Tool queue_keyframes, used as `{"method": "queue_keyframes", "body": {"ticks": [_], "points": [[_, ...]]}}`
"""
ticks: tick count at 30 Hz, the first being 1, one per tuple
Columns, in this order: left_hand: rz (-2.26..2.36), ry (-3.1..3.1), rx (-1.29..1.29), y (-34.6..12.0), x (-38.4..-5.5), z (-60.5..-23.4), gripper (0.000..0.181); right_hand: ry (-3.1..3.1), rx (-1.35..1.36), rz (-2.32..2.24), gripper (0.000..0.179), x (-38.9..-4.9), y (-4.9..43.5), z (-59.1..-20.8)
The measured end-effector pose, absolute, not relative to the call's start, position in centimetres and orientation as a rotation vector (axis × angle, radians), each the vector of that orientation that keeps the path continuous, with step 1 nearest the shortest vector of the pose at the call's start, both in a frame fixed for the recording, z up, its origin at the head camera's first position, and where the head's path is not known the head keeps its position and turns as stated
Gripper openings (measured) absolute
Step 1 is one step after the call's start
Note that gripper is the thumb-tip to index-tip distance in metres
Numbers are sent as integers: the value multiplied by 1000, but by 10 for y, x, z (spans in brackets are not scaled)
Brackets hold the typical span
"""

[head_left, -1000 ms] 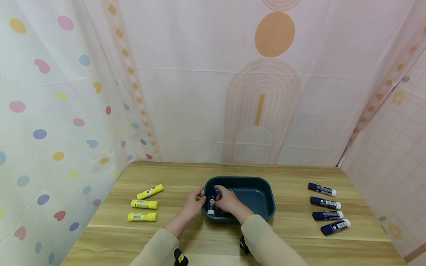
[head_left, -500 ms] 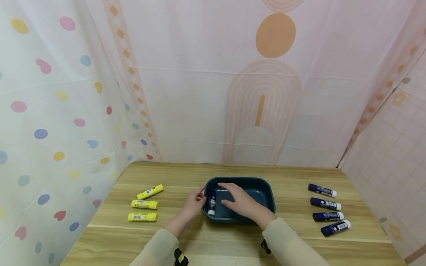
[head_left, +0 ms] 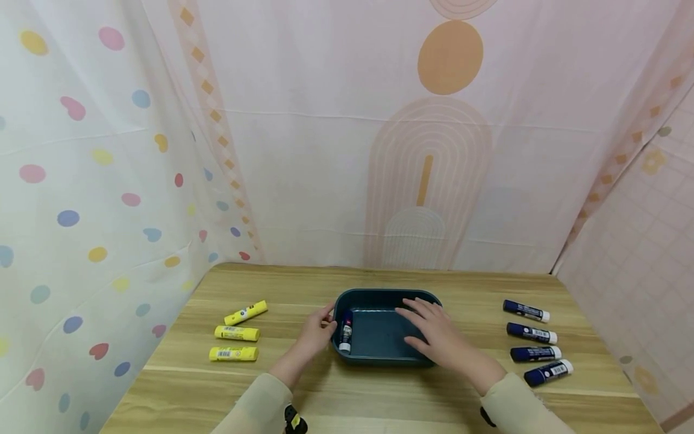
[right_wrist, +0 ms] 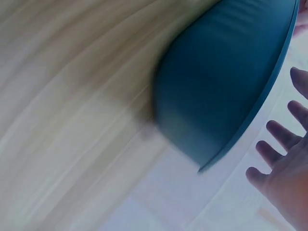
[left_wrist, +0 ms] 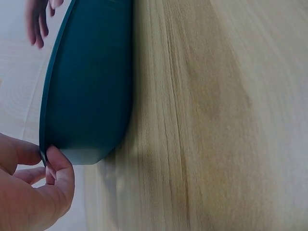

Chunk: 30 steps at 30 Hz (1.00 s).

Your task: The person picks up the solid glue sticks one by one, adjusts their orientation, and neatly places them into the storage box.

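A dark teal plastic tray [head_left: 379,340] stands in the middle of the table. One dark-blue glue stick [head_left: 345,336] with a white end lies inside it along the left wall. My left hand [head_left: 313,333] pinches the tray's rim at the left; the left wrist view shows thumb and fingers on either side of the rim [left_wrist: 44,110]. Over the tray's right part hovers my right hand [head_left: 438,339], fingers spread and holding nothing. In the right wrist view that hand [right_wrist: 286,168] is apart from the tray wall [right_wrist: 211,82].
Three yellow glue sticks [head_left: 237,333] lie to the left on the wooden table [head_left: 368,398]. Several dark-blue glue sticks [head_left: 534,354] with white ends lie in a column at the right. A patterned curtain [head_left: 303,181] hangs behind the table's far edge.
My right hand has let go of the blue glue stick at the tray's left wall and moved right, its fingers spreading. The left hand has stayed at the rim.
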State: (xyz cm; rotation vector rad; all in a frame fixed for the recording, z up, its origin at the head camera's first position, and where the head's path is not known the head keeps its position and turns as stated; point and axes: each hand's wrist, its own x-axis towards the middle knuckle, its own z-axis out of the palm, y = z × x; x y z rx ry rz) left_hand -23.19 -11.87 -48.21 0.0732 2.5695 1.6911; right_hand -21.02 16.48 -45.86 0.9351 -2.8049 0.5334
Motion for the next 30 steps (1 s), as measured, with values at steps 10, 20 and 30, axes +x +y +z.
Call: {"method": "queue_keyframes", "body": {"ticks": [10, 20, 30], "points": [[1698, 2562, 68, -118, -231, -482, 47, -2738, 834, 549, 61, -191, 232, -464], [1719, 2527, 53, -119, -231, -480, 49, -2598, 769, 397, 69, -165, 298, -468], [1714, 2533, 67, -119, -233, -482, 48, -2661, 756, 253, 64, -146, 364, -487]]}}
